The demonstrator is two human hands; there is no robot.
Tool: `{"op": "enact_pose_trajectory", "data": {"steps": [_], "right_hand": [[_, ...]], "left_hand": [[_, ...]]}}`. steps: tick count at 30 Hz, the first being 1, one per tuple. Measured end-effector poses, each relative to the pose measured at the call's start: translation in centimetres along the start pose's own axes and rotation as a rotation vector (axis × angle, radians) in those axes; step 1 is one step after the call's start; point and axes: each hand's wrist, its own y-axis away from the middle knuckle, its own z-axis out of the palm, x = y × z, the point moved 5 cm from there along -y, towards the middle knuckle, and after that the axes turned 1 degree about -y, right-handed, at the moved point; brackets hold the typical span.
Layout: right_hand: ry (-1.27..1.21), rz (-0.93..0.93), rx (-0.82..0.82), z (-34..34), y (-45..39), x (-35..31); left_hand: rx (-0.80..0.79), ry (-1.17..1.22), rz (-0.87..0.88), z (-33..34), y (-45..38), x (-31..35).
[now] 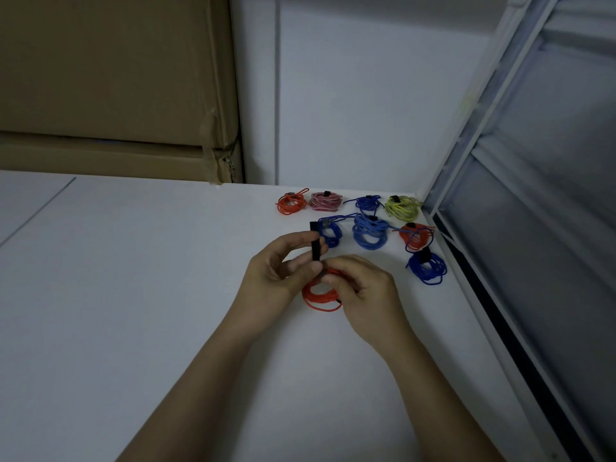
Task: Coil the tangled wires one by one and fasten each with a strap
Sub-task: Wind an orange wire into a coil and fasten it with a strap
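We see the left hand [278, 273] pinching a flat, matte black strap [315, 241] upright between thumb and fingers, while the right hand [361, 290] grips a round coil of thin, glossy red wire [318, 295] just above the smooth white table [133, 295]. Beyond them lie strapped bundles: an orange coil [291, 203], a pink coil [326, 201], a yellow-green coil [402, 207] and several blue ones [370, 233]. Taped cardboard boxes [116, 88] stand behind.
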Motion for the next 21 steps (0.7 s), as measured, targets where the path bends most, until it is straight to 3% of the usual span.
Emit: {"op": "enact_pose_trajectory", "data": {"steps": [7,13,17,21], "right_hand": [[-0.028,0.004,0.163,-0.1,0.3,-0.4],[-0.067,0.139,0.2,-0.3,0.5,-0.6],[-0.274,0.299,0.2,-0.8,0.6,-0.7],[-0.484,0.417,0.26,-1.6,0.6,-0.2]], "left_hand": [[0.182,-0.118,0.167,0.0,0.4,1.0],[0.125,-0.136,0.226,0.7,0.8,1.4],[0.092,-0.299,0.304,1.0,1.2,1.6],[0.046,-0.306,0.303,1.0,1.0,1.6]]}}
